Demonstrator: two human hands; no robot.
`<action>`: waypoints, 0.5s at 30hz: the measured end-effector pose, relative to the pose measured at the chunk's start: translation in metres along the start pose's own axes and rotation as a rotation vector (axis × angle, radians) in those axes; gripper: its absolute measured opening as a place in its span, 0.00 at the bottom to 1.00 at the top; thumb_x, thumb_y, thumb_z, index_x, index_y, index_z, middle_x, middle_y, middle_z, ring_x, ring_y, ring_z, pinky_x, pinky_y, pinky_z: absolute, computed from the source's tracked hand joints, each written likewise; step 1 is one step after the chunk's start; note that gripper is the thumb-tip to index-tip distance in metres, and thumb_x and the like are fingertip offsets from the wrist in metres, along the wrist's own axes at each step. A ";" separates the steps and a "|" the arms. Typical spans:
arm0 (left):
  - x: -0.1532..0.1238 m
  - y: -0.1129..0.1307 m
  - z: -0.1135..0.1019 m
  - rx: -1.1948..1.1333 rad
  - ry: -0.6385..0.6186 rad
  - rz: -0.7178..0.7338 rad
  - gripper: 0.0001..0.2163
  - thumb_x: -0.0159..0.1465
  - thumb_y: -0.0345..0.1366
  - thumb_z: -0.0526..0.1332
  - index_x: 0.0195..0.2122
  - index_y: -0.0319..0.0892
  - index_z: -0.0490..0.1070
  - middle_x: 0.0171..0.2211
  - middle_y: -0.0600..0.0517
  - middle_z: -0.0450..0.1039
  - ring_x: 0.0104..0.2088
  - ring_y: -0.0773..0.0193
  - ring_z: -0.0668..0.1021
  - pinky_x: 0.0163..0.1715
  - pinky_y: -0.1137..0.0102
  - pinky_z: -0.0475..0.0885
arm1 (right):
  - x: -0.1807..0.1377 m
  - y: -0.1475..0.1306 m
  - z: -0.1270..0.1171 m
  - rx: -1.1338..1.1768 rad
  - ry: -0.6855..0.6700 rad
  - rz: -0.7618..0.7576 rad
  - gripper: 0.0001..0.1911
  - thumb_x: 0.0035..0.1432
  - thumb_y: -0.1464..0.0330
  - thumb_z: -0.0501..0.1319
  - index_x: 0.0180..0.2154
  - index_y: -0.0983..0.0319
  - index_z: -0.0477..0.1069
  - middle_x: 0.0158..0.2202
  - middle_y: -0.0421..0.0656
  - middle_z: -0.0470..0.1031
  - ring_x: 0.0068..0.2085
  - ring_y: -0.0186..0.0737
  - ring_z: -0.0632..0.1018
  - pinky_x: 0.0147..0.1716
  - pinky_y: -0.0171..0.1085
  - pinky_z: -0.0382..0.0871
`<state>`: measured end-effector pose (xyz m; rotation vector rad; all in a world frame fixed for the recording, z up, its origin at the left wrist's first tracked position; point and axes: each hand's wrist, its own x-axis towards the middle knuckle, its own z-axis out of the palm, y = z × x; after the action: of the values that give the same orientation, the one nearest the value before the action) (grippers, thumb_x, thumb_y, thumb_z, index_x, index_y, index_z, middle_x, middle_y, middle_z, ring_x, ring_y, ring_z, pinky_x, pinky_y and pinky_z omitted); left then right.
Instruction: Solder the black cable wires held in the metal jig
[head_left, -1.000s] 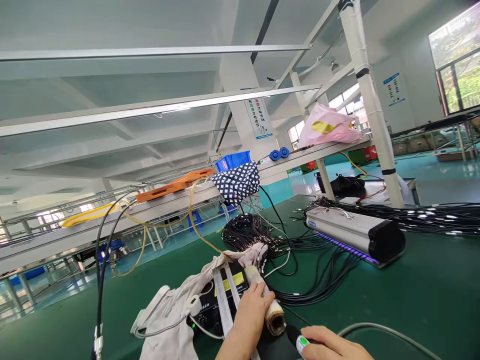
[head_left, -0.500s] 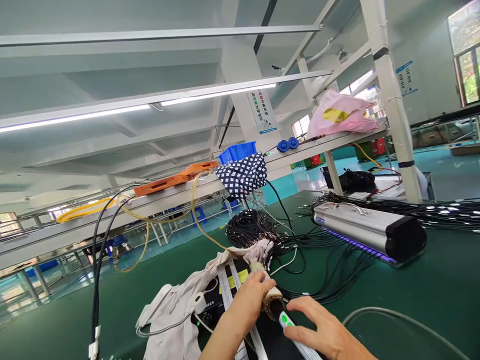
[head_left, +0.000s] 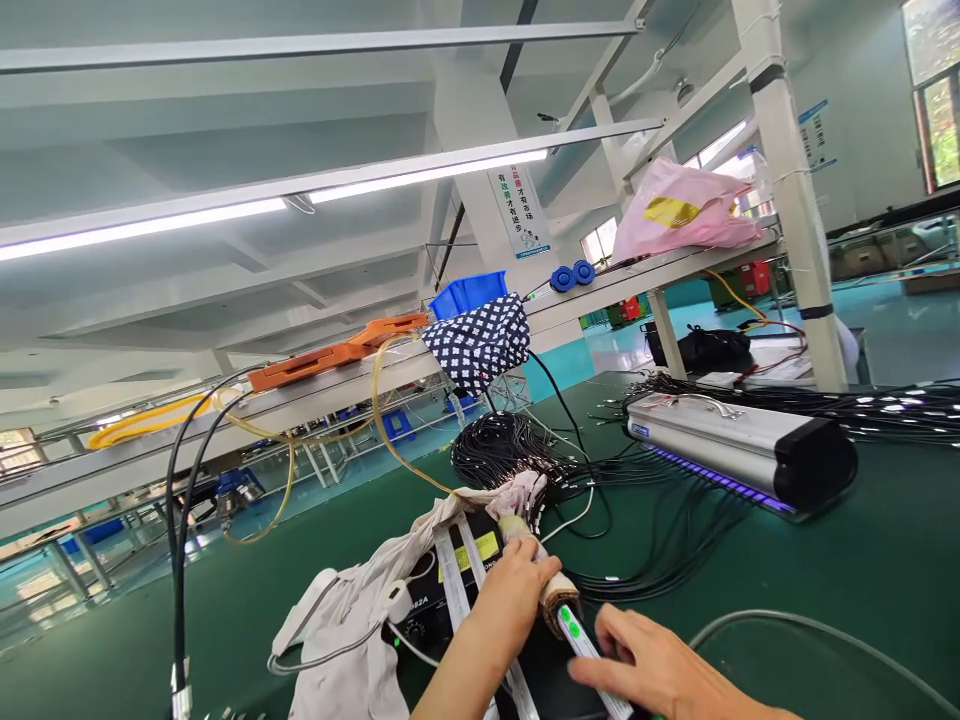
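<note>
The left hand [head_left: 504, 598] is wrapping its grip tight around a taped tube [head_left: 541, 580] resting on a black box [head_left: 450, 590] at the near edge of the worktop [head_left: 862, 560]. The right hand [head_left: 660, 672] is pinching a white probe [head_left: 589, 655], tip at the tube's mouth. Keeping the tube steady and the probe in line looks wise. Black cables [head_left: 517, 455] are lying beyond, beside a lamp [head_left: 739, 455]; a shelf [head_left: 315, 395] is running above.

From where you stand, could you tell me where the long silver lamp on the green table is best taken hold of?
Grip the silver lamp by the thin metal handle on its top, coming from above. The body is long, wide and smooth, so the raised handle is probably the surest hold. Black cables run under its glowing lower edge, so lift straight up.
</note>
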<state>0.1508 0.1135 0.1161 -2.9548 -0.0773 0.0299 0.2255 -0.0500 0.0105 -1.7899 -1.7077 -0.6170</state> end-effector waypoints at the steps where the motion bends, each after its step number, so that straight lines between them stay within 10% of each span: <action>1: 0.000 0.001 0.001 0.003 -0.001 0.003 0.16 0.65 0.26 0.50 0.51 0.46 0.68 0.48 0.47 0.67 0.50 0.53 0.69 0.51 0.63 0.66 | -0.003 -0.001 -0.002 -0.025 -0.028 -0.015 0.07 0.61 0.72 0.59 0.40 0.55 0.71 0.29 0.37 0.65 0.28 0.35 0.68 0.26 0.31 0.61; 15: 0.001 -0.002 0.025 -0.028 0.001 -0.010 0.23 0.56 0.27 0.59 0.54 0.44 0.65 0.57 0.45 0.62 0.52 0.48 0.66 0.54 0.59 0.64 | 0.020 0.010 0.010 0.065 -0.191 0.025 0.22 0.56 0.82 0.56 0.49 0.56 0.68 0.37 0.40 0.76 0.37 0.37 0.76 0.38 0.33 0.70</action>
<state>0.1514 0.1201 0.0921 -2.9827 -0.0924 0.0263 0.2367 -0.0287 0.0156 -1.8718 -1.8051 -0.3853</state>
